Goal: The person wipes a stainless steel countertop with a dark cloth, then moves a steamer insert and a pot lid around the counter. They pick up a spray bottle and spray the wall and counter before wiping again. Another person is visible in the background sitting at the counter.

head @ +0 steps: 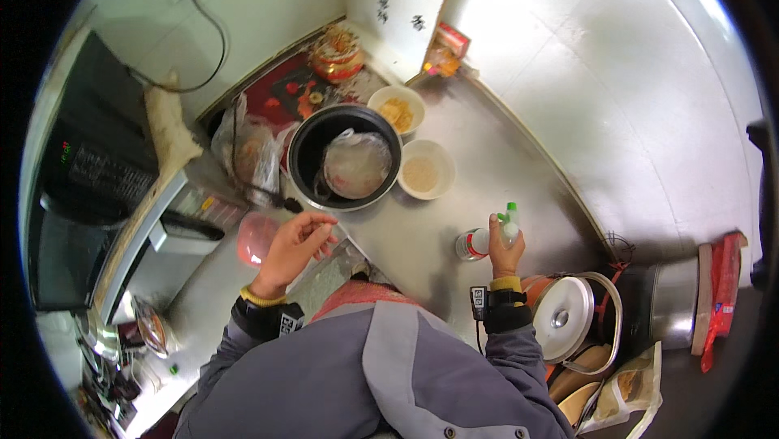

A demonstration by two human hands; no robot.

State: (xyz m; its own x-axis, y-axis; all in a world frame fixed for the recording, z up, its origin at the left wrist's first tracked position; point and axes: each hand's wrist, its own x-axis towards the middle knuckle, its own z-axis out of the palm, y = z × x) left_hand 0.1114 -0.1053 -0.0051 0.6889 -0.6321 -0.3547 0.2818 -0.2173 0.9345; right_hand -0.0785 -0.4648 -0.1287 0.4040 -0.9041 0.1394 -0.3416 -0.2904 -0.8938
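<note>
My right hand grips a clear plastic bottle with a green cap, over the steel counter. Just left of it is a clear container with a red-and-white label; whether it belongs to the same bottle I cannot tell. My left hand, loosely curled and holding nothing visible, hovers in front of a dark inner pot. Inside that pot sits a rounded, pale pink item in clear plastic. To the pot's right stand a bowl of pale grains and a bowl with yellowish pieces.
A pink plastic container and clear plastic bags lie left of the pot. A black-fronted appliance fills the left side. Right of me are a lidded pot and a steel pot. Behind stands a red-and-gold vessel.
</note>
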